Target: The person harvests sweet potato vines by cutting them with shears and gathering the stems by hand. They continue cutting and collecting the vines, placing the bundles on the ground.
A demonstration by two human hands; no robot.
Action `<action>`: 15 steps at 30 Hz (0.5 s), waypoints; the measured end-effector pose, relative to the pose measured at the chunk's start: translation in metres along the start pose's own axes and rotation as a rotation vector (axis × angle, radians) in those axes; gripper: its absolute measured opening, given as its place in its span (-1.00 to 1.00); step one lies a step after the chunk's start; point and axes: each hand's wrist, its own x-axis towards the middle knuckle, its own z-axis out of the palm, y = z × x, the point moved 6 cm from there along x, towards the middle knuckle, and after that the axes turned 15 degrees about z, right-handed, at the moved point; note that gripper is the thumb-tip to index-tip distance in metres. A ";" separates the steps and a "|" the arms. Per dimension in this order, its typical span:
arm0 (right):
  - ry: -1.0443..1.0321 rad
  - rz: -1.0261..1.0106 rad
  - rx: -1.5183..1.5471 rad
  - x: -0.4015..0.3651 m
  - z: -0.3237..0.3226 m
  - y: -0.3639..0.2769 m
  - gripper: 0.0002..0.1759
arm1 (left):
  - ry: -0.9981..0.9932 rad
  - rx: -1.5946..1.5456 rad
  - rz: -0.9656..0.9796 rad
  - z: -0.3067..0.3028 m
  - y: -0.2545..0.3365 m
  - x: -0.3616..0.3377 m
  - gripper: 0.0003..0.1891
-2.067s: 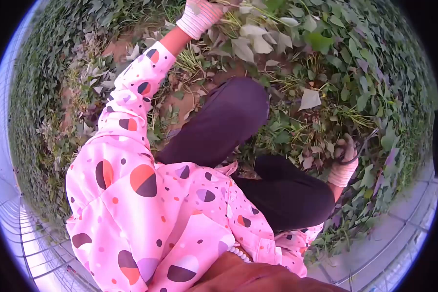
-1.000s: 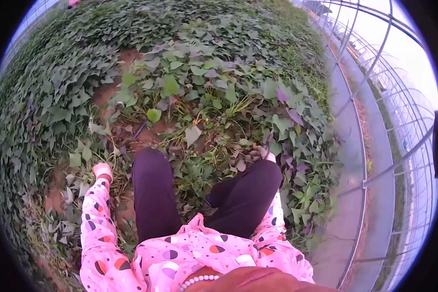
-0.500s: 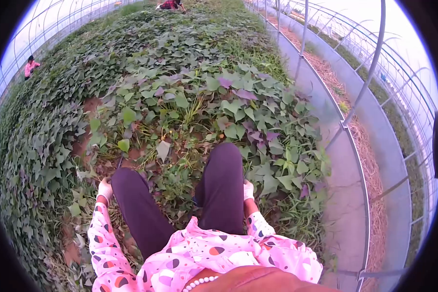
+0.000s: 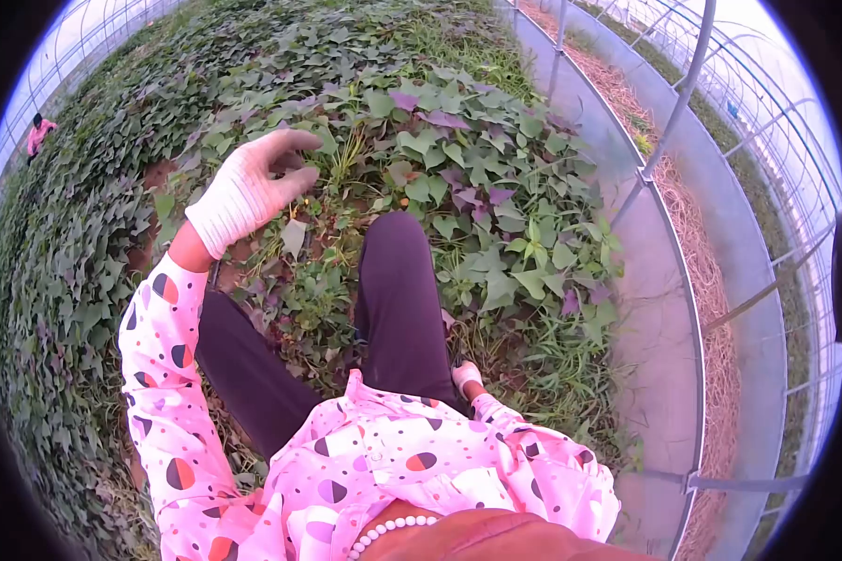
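My left hand (image 4: 257, 182), in a white knit glove with a ribbed cuff, is raised over the leafy vines. Its fingers are bent forward and the thumb stands apart from them, with nothing visible between. Below it are green heart-shaped leaves (image 4: 295, 237) and yellowish stems (image 4: 346, 154). My right hand (image 4: 466, 376), also gloved, is low beside my right thigh (image 4: 402, 299), close to the ground plants. Its fingers are mostly hidden by the leg and turned away, so whether it grips anything does not show.
Dense vines with green and purple leaves (image 4: 84, 224) spread ahead and to the left. A low grey sheet wall (image 4: 660, 374) with metal hoop poles (image 4: 678, 103) runs along the right, with straw (image 4: 692, 252) beyond it. Another person (image 4: 37, 136) crouches far left.
My left hand has risen from beside my left knee to above the vines ahead. My right hand has shifted slightly down and back along the thigh. The view has tilted down.
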 end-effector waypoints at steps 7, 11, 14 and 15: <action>-0.084 0.027 -0.119 0.029 0.014 -0.003 -0.50 | -0.044 -0.295 0.496 0.026 0.174 0.028 -0.74; -0.032 0.063 -0.080 0.007 0.000 -0.010 -0.45 | -0.104 -0.341 0.575 0.037 0.181 0.025 -0.75; -0.046 0.084 -0.127 0.033 0.017 0.006 -0.43 | -0.130 -0.369 0.575 0.041 0.174 0.025 -0.75; -0.060 0.090 -0.123 0.037 0.023 0.012 -0.45 | -0.137 -0.378 0.567 0.042 0.168 0.027 -0.75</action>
